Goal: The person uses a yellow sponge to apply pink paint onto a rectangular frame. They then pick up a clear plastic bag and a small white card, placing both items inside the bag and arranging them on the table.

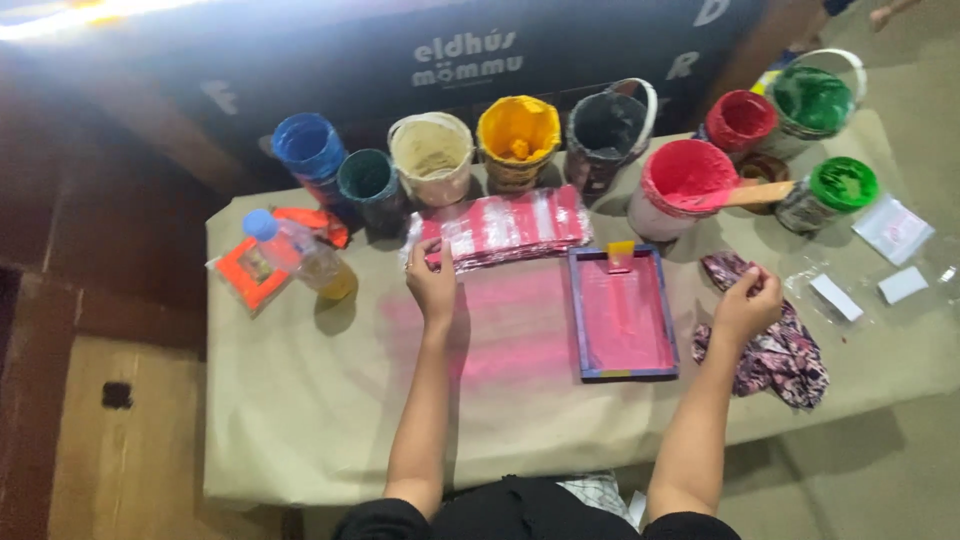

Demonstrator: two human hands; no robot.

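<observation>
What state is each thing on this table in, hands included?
Left hand: on the edge of the pink-stained stack, fingers curled.
Right hand: pinching the patterned rag.
Framed screen: lying flat, coated pink.
Pink paint tub: open, wooden stick resting across it.
Yellow paint tub: open.
Plastic bottle: capped, lying tilted.

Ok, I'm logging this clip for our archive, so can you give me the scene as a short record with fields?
Setting: table under a beige cover, stained pink
Left hand: touching a stack of pink-smeared sheets
Right hand: on a patterned rag
Between hands: framed screen coated pink
Back row: open paint tubs; the pink tub holds a wooden stick
Left side: plastic bottle
</observation>
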